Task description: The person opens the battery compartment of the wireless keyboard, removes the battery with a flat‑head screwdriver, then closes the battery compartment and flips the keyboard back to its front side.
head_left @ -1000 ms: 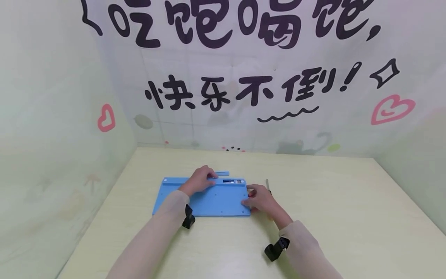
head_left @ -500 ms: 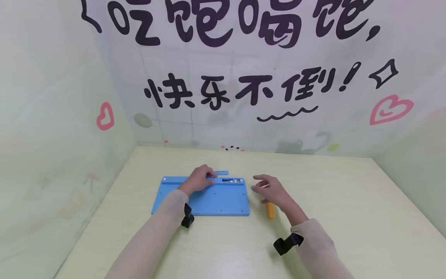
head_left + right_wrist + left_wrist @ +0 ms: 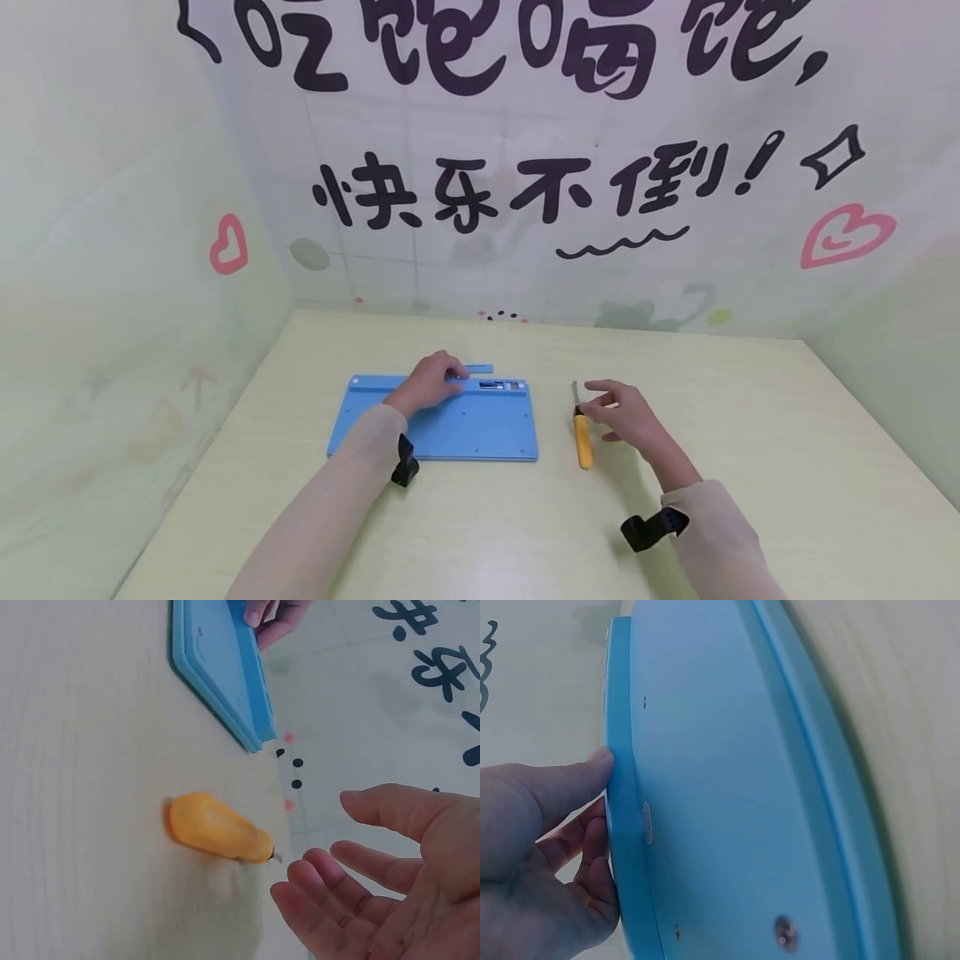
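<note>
Our right hand (image 3: 626, 412) has left the right edge of the blue device (image 3: 480, 425), where it was a second ago, and now hovers beside a yellow-handled screwdriver (image 3: 583, 442), fingers parted and holding nothing; in the right wrist view we see it apart from the tool. Our left hand (image 3: 431, 382) has stayed put, pinching the raised far edge of the device, which lies flat on the table left of the screwdriver and looks to us like an upturned keyboard. We take the shift to mean that the work has turned from the device toward the tool, with the slot (image 3: 492, 386) near the edge's right end uncovered. A narrow blue strip (image 3: 478, 368), probably its cover, lies just behind. Beneath everything spreads a pale, wood-grained table (image 3: 712, 400); beyond it rises a whitish wall covering (image 3: 480, 283) bearing bold dark Chinese characters (image 3: 450, 196) and pink hearts (image 3: 847, 237), with pale side panels (image 3: 112, 333) flanking us.
</note>
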The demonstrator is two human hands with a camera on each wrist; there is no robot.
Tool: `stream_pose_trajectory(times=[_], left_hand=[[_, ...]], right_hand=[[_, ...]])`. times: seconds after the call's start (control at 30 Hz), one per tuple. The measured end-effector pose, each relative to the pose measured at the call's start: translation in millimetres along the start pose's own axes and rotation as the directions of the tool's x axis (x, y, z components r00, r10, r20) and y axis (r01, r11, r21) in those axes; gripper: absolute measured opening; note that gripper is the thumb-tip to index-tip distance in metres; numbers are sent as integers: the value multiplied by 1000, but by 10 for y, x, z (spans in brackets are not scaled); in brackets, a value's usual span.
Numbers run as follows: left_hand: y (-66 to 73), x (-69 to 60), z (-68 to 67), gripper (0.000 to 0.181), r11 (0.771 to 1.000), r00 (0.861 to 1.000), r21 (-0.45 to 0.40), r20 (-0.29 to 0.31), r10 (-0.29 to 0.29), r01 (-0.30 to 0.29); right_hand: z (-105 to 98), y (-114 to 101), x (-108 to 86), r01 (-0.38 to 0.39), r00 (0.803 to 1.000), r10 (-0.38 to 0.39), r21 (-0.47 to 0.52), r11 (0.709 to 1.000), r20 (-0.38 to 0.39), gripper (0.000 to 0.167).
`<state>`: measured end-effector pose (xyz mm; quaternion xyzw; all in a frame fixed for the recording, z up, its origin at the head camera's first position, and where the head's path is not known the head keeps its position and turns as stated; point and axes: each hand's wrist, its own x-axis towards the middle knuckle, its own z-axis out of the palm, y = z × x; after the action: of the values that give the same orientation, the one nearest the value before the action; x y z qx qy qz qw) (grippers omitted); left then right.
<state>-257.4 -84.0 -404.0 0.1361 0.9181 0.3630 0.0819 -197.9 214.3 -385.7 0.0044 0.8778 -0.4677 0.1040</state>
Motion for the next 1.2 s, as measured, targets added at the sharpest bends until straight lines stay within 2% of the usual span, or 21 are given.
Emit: stream_pose_trajectory(times=[0.23,0.57,0.73,1.2], left_hand=[[-9,31,-12,16,1000,1000,4,12,9,-9],[-8,36,-29,16,999,1000,14,7,29,-29],[-5,31,-29,16,999,999,24,4,39,-39],[-25,20,-4,16,1000,1000,7,17,8,-8]], right_hand=[[53,134,-3,-67,998,67,17,998,-14,53],[198,185,21,-110,993,109,-16,994,-45,54],[234,196,37,-114,992,112,-28,993,-59,55],[268,216,44,-89,993,84,-60,994,-81,45]])
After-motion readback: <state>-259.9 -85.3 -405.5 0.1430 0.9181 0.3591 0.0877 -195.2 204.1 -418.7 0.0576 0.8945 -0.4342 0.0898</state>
